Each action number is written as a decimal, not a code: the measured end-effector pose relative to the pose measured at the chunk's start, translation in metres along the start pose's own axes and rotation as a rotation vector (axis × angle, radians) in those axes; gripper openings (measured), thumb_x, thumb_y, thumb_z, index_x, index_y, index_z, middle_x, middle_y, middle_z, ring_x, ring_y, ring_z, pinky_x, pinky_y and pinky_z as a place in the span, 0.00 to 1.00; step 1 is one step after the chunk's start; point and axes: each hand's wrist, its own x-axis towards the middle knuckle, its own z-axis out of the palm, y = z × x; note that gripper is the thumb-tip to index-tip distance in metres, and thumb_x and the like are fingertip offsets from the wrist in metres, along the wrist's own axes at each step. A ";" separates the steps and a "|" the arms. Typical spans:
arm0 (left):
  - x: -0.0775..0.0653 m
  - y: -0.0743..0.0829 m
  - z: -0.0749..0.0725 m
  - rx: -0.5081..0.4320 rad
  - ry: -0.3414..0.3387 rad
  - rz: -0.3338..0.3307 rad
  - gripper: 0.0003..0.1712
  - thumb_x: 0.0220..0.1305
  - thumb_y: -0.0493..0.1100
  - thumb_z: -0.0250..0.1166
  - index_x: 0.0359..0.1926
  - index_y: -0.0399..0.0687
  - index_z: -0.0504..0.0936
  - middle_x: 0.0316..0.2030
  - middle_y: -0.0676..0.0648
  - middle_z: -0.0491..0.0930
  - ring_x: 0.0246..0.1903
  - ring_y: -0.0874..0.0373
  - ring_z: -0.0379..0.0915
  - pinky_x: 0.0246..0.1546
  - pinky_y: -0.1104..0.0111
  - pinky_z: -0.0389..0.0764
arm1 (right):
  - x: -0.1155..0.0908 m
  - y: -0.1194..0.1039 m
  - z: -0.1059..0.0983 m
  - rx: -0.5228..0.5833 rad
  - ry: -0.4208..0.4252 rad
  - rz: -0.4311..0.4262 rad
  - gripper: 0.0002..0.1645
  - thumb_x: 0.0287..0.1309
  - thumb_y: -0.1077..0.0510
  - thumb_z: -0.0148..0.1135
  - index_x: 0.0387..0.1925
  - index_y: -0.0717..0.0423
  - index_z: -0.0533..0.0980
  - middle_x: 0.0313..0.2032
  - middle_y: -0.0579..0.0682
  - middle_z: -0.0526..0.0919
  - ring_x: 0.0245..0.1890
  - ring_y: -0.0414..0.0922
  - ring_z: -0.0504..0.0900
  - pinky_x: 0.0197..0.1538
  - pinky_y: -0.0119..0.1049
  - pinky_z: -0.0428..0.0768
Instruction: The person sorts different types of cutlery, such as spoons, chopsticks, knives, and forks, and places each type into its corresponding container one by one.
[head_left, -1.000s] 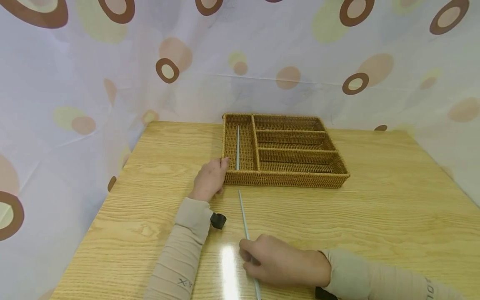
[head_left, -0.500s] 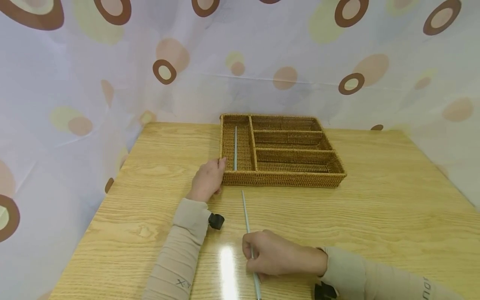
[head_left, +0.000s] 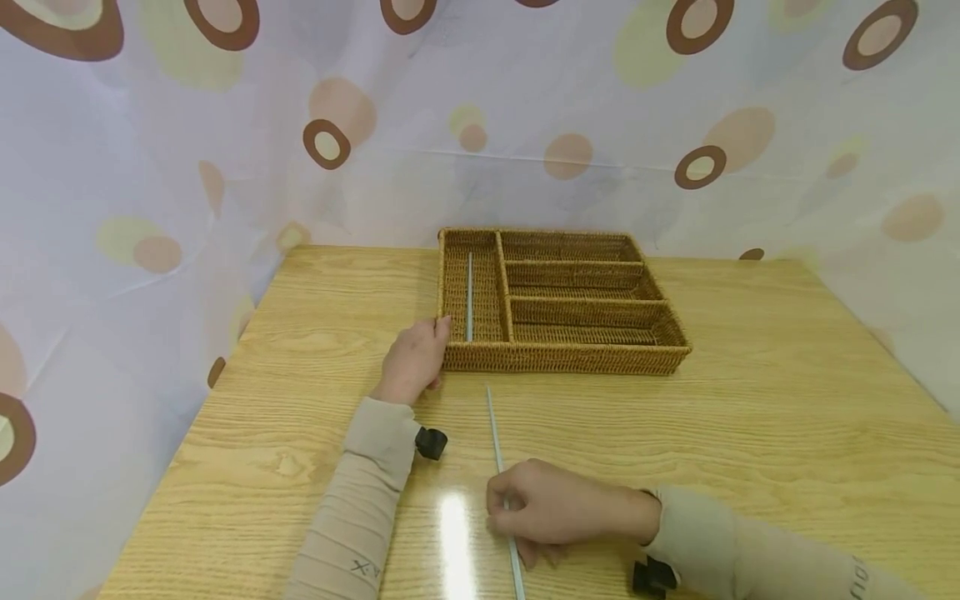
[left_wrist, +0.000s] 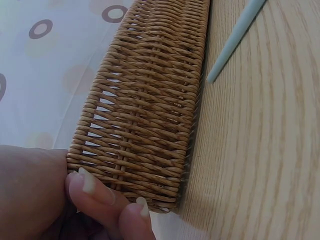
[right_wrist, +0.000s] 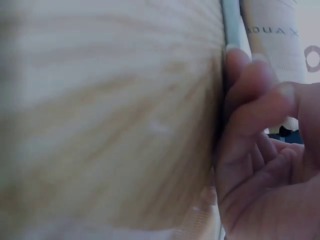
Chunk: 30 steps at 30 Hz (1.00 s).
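A brown wicker tray [head_left: 570, 358] with compartments lies at the far side of the table. My left hand [head_left: 412, 358] grips its front left corner; in the left wrist view the fingers [left_wrist: 97, 195] curl against the woven wall. One pale grey-blue chopstick [head_left: 470, 300] lies lengthwise in the tray's left compartment. A second tapered chopstick [head_left: 495, 437] is on the table in front of the tray, thin end pointing toward it. My right hand [head_left: 555, 504] pinches this one around its middle, thumb and forefinger on it, other fingers low by the tabletop.
The wooden table [head_left: 750, 433] reaches back to a patterned curtain [head_left: 570, 100], which also hangs along the left and right sides. A bright light reflection [head_left: 456, 542] shows on the wood between my arms.
My right hand has shifted the table chopstick slightly to the right, and its lower fingers now show beneath the hand. The left hand stays on the tray corner.
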 end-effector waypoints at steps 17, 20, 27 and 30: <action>-0.002 0.001 0.000 -0.025 0.000 0.024 0.30 0.80 0.58 0.36 0.31 0.45 0.73 0.12 0.49 0.68 0.10 0.56 0.72 0.15 0.68 0.69 | -0.012 -0.008 -0.007 -0.252 0.044 0.026 0.05 0.67 0.55 0.59 0.35 0.46 0.71 0.09 0.36 0.70 0.04 0.30 0.65 0.12 0.25 0.67; -0.002 0.002 -0.001 -0.022 0.005 0.023 0.30 0.80 0.58 0.36 0.30 0.46 0.72 0.11 0.49 0.68 0.10 0.56 0.72 0.15 0.68 0.68 | -0.011 -0.007 -0.011 -0.215 0.032 0.048 0.06 0.68 0.55 0.59 0.34 0.46 0.71 0.09 0.38 0.70 0.04 0.32 0.66 0.11 0.26 0.68; -0.002 0.000 -0.001 -0.023 0.000 0.018 0.31 0.80 0.59 0.36 0.30 0.44 0.73 0.12 0.49 0.67 0.10 0.56 0.72 0.15 0.68 0.69 | -0.006 -0.002 -0.013 -0.094 0.017 0.041 0.13 0.69 0.61 0.52 0.27 0.49 0.75 0.09 0.43 0.74 0.04 0.35 0.70 0.09 0.34 0.73; -0.002 0.000 0.000 -0.026 -0.001 0.017 0.31 0.80 0.59 0.35 0.32 0.43 0.74 0.12 0.49 0.67 0.10 0.56 0.72 0.15 0.68 0.69 | -0.007 -0.001 -0.011 -0.121 0.055 0.009 0.13 0.67 0.62 0.53 0.27 0.49 0.77 0.09 0.42 0.75 0.05 0.33 0.71 0.10 0.34 0.74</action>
